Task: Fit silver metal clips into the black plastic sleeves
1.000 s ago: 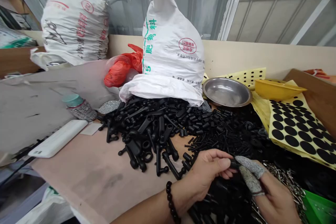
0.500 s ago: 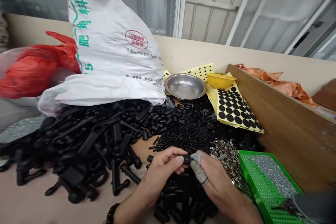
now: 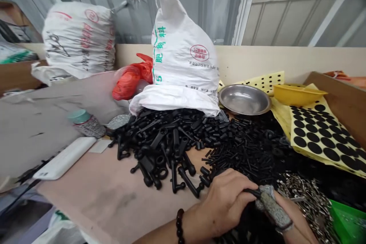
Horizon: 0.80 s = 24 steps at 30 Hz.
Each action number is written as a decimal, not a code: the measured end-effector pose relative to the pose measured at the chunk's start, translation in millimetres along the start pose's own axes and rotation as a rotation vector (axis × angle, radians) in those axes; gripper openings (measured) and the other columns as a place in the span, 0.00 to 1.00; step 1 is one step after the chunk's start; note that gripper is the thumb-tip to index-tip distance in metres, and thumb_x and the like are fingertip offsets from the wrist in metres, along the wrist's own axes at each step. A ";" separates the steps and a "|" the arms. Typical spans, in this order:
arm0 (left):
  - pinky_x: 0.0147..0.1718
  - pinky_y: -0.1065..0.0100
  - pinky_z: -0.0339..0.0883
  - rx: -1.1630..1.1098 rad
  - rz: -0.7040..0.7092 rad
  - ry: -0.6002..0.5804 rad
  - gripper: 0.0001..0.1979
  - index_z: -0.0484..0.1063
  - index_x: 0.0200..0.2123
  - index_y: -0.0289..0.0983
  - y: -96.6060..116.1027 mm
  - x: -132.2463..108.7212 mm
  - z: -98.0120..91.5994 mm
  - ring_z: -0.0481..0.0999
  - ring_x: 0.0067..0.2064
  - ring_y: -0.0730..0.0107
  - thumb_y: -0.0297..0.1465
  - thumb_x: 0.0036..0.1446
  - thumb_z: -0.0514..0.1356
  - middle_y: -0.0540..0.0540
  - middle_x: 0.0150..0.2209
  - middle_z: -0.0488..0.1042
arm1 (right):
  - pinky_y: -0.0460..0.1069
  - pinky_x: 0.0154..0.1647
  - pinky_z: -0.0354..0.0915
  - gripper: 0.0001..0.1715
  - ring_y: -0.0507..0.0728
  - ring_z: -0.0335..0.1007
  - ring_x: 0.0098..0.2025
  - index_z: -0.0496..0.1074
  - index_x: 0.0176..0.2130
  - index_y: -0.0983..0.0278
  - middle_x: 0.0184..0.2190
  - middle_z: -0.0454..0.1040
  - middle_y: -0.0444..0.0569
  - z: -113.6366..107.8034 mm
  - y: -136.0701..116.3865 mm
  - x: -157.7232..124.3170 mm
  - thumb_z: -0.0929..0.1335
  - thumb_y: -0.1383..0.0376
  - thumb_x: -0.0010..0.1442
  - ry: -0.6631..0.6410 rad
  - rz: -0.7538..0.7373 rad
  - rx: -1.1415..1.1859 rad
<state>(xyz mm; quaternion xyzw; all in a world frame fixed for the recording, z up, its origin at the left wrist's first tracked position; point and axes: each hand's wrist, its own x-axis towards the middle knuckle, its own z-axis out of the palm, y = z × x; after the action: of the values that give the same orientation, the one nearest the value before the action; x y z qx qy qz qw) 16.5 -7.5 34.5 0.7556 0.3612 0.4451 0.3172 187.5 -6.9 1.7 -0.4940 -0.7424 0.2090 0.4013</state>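
My left hand (image 3: 225, 200), a beaded bracelet on its wrist, is closed in a pinch on a small black part (image 3: 252, 191). The other end of that part meets the fingers of my right hand (image 3: 294, 213), which are also closed and wear grey wrapped finger covers (image 3: 273, 207). Most of the part is hidden by the fingers, so its exact kind does not show. Just beyond the hands lie a heap of black screws (image 3: 243, 160) and short black cylinders (image 3: 220, 129). Black handle-like parts (image 3: 162, 145) are piled to the left.
Small metal pieces (image 3: 305, 202) and a green basket (image 3: 347, 221) are at right. Behind stand a steel bowl (image 3: 244, 99), a yellow bowl (image 3: 299, 95), a sticker sheet (image 3: 314, 133) with black dots and a white sack (image 3: 183, 53). A jar (image 3: 88, 124) and white flat object (image 3: 65, 158) lie left.
The view has swung left, bringing in the jar, white flat object and second sack. My hands remain together around the small black part, with the left hand turned more over it.
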 end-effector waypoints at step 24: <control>0.24 0.75 0.60 -0.615 -0.603 0.002 0.15 0.75 0.32 0.35 -17.3 -1.1 13.1 0.67 0.24 0.75 0.41 0.49 0.62 0.51 0.20 0.72 | 0.49 0.25 0.54 0.13 0.56 0.58 0.25 0.57 0.26 0.61 0.22 0.62 0.47 -12.2 -18.7 -0.2 0.53 0.72 0.59 -0.052 -0.357 -0.196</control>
<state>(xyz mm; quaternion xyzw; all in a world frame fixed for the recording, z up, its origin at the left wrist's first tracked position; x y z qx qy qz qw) 23.3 -1.2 15.0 0.4860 0.4168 0.4200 0.6432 186.7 -16.0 22.1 -0.3859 -0.8450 0.0740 0.3628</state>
